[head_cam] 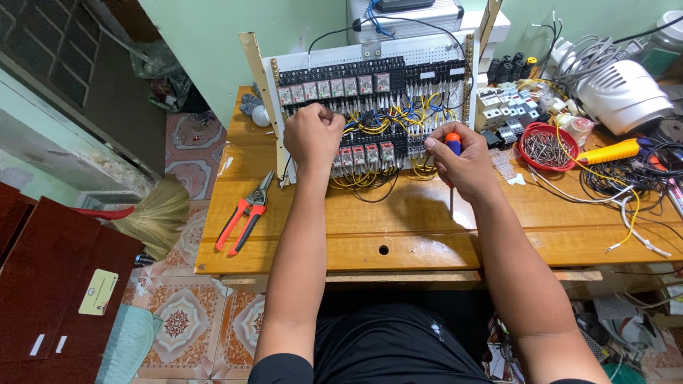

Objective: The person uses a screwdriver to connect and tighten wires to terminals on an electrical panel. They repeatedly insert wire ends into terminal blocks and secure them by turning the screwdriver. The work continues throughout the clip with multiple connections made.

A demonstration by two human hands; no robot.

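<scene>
On the wooden tabletop point(398, 213): two hands at an upright relay wiring panel point(370, 99).
Left hand point(313, 134) is closed in a fist against the panel's wires; right hand point(461, 160) grips a red-handled screwdriver point(452, 167), blade pointing down; red pliers point(245, 212) lie left.

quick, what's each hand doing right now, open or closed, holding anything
Left hand: closed in a fist at the wiring panel; what it pinches cannot be told.
Right hand: closed on a screwdriver, shaft pointing down.
</scene>
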